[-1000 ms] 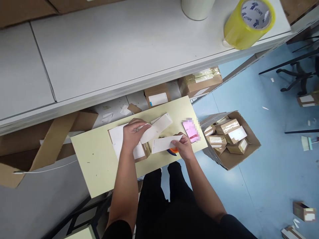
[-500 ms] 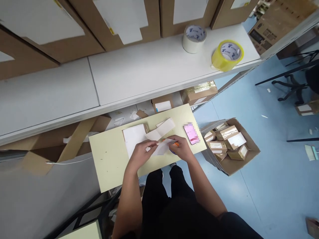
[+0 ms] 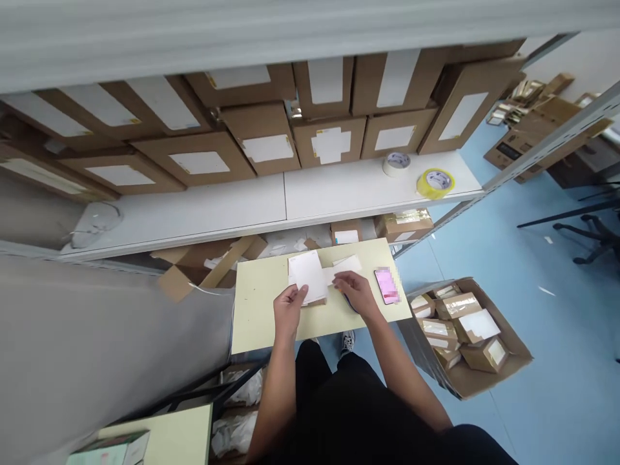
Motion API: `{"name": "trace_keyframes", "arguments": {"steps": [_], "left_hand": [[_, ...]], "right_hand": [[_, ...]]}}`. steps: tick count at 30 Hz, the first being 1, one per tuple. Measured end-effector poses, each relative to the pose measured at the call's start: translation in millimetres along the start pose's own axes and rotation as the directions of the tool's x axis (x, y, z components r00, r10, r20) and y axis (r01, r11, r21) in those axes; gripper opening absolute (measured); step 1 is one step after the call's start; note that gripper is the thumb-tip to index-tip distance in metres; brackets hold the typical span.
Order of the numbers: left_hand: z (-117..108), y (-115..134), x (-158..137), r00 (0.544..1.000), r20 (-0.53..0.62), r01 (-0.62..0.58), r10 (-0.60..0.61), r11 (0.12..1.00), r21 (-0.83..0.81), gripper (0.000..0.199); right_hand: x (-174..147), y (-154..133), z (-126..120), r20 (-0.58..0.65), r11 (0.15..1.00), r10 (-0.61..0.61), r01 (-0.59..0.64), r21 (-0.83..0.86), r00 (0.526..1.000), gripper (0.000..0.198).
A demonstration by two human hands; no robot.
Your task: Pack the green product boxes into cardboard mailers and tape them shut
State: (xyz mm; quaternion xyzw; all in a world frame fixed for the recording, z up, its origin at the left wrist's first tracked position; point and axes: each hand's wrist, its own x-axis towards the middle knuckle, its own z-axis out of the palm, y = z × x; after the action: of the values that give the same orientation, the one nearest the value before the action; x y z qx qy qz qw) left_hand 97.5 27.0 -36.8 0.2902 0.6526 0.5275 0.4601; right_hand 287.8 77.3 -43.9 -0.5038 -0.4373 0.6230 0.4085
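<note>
- Centrally, a white sheet (image 3: 309,274) lies above the pale yellow table (image 3: 261,303), with the brown edge of a flat box (image 3: 318,302) showing along its near side
- The left hand (image 3: 287,309) is at the sheet's near left corner, thumb on top and fingers curled at the edge, closed in a pinch on it; most of the sheet reaches out beyond the fingertips, away from the person
- The right hand (image 3: 356,290) is just to the right of the sheet, palm down, its fingers bent and partly drawn together; whether it grips anything, I cannot tell
- Some white paper strips (image 3: 347,265) lie right by its fingertips, and a dark blue thing (image 3: 349,303) is partly hidden below that hand
- A phone (image 3: 386,286) with a pink screen lies near the table's right end
- To the right on the blue floor (image 3: 547,258), an open carton (image 3: 516,365) holds several small taped boxes (image 3: 460,305)
- Beyond the table, a pale shelf (image 3: 217,210) bears a white tape roll (image 3: 396,169), a yellow tape roll (image 3: 434,189) and stacked brown cartons (image 3: 329,126) with white labels
</note>
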Motion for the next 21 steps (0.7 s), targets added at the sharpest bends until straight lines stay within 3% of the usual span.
{"name": "trace_keyframes", "arguments": {"steps": [4,9,21], "left_hand": [[4,15,-15,0.997,-0.073,-0.002,-0.008,0.991,-0.136,0.04],[6,28,-29,0.994,-0.11,-0.048,0.027,0.981,-0.187,0.04],[11,47,-53,0.989,-0.122,-0.11,0.089,0.977,-0.181,0.046]], "right_hand": [[-24,-11,6,0.161,0.998,0.057,-0.061,0.021,0.985,0.028],[-42,-25,9,0.158,0.998,0.002,-0.011,0.056,0.987,0.027],[-50,-45,9,0.212,0.994,-0.085,0.069,0.083,0.974,0.023]]}}
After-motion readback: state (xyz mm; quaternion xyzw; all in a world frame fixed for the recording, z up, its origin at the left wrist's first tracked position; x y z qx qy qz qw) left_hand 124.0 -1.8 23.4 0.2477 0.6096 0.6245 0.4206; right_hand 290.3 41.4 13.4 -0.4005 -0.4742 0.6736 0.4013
